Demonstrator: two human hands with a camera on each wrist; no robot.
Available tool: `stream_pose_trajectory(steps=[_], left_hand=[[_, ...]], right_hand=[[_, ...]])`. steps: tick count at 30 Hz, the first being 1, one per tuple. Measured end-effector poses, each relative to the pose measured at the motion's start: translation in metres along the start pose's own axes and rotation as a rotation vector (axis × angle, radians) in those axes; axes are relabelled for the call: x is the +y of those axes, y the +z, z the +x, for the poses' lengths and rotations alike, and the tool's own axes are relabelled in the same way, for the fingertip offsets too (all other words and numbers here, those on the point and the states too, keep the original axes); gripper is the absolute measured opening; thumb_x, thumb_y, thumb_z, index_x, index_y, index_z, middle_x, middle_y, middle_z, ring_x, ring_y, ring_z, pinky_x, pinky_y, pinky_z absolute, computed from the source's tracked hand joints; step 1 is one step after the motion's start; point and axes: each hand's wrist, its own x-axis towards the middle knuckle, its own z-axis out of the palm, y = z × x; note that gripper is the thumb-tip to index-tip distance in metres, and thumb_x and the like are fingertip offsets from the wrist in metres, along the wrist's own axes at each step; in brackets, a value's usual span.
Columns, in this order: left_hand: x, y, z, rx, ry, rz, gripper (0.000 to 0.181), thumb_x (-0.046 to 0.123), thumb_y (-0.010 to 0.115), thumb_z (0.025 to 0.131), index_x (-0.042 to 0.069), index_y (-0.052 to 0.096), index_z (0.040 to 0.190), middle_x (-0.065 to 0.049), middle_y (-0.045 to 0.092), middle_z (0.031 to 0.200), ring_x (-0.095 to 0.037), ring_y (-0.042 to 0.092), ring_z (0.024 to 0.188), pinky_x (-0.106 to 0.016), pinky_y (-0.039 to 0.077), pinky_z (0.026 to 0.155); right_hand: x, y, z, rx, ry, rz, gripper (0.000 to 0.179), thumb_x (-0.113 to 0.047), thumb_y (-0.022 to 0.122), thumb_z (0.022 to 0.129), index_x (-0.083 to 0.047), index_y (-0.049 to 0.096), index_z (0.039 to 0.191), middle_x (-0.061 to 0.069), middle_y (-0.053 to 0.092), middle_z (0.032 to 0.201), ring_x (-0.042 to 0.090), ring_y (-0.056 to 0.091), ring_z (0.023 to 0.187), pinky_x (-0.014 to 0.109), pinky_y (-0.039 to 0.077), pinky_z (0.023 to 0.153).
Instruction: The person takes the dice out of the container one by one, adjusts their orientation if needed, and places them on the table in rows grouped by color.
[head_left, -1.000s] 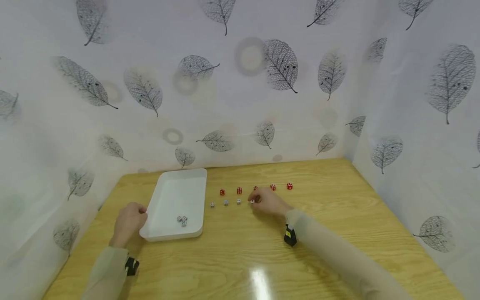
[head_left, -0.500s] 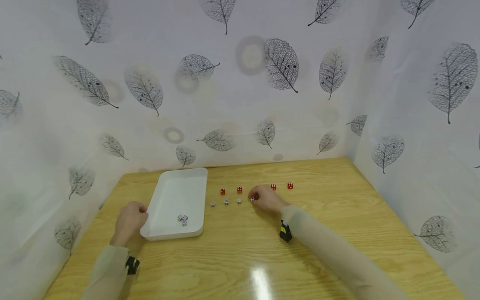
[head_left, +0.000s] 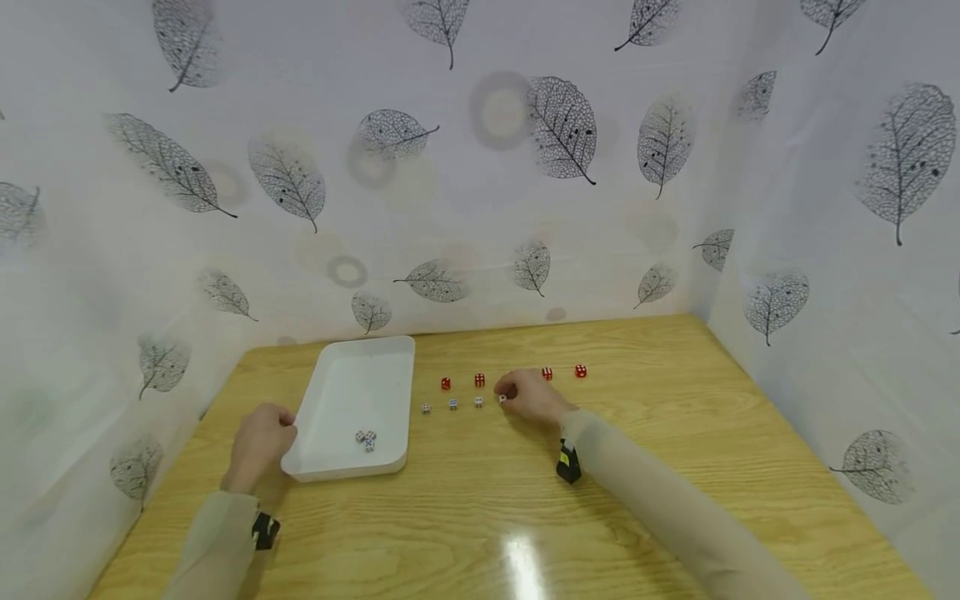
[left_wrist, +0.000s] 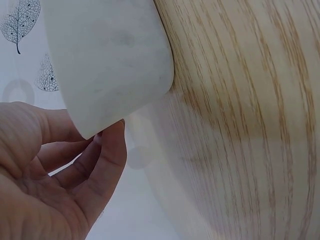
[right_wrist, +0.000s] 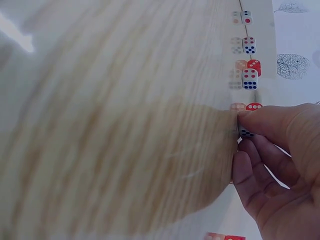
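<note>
My right hand (head_left: 532,398) pinches a white die (right_wrist: 246,131) between thumb and fingers, low over the table at the right end of a row of white dice (head_left: 453,404). Behind that row runs a line of red dice (head_left: 479,380); my right hand covers one near its middle. On the left, my left hand (head_left: 258,442) holds the near left corner of a shallow white tray (head_left: 360,383). Thumb and fingers grip the tray's edge in the left wrist view. Three white dice (head_left: 365,437) lie grouped near the tray's front end.
The wood-grain table (head_left: 420,533) has a glossy surface that reflects a light near the front. A white curtain (head_left: 480,208) with leaf prints surrounds the back and sides. Two red dice (head_left: 547,374) sit just beyond my right hand.
My right hand, with the white die, has shifted very slightly away from me, and the red die behind it is now hidden. My left hand stays at the tray.
</note>
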Motion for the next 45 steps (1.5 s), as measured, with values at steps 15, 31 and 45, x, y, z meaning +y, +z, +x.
stream_pose_trajectory(steps=[15, 31, 45], left_hand=[[0.001, 0.0, 0.0, -0.001, -0.01, 0.004, 0.031, 0.005, 0.049, 0.086, -0.013, 0.064, 0.106, -0.028, 0.066, 0.101, -0.031, 0.063, 0.08, -0.037, 0.049, 0.06], [0.002, 0.0, 0.0, 0.0, -0.021, 0.006, 0.029, 0.004, 0.049, 0.086, -0.013, 0.064, 0.105, -0.028, 0.066, 0.099, -0.03, 0.061, 0.078, -0.036, 0.048, 0.06], [0.002, -0.001, -0.001, -0.001, -0.007, 0.021, 0.031, 0.003, 0.049, 0.086, -0.015, 0.063, 0.107, -0.03, 0.065, 0.102, -0.033, 0.063, 0.081, -0.038, 0.05, 0.062]], right_hand=[[0.005, -0.003, -0.003, 0.007, -0.014, 0.007, 0.018, -0.009, 0.07, 0.088, -0.005, 0.074, 0.105, 0.004, 0.071, 0.1, 0.013, 0.063, 0.089, 0.032, 0.053, 0.082], [0.008, -0.009, -0.008, 0.008, 0.012, 0.018, 0.02, -0.011, 0.073, 0.085, -0.004, 0.073, 0.105, 0.004, 0.071, 0.098, 0.013, 0.063, 0.088, 0.032, 0.053, 0.081], [0.003, -0.008, -0.014, -0.051, -0.028, -0.004, 0.005, -0.012, 0.073, 0.085, -0.012, 0.076, 0.088, -0.004, 0.07, 0.088, 0.007, 0.06, 0.079, 0.027, 0.052, 0.074]])
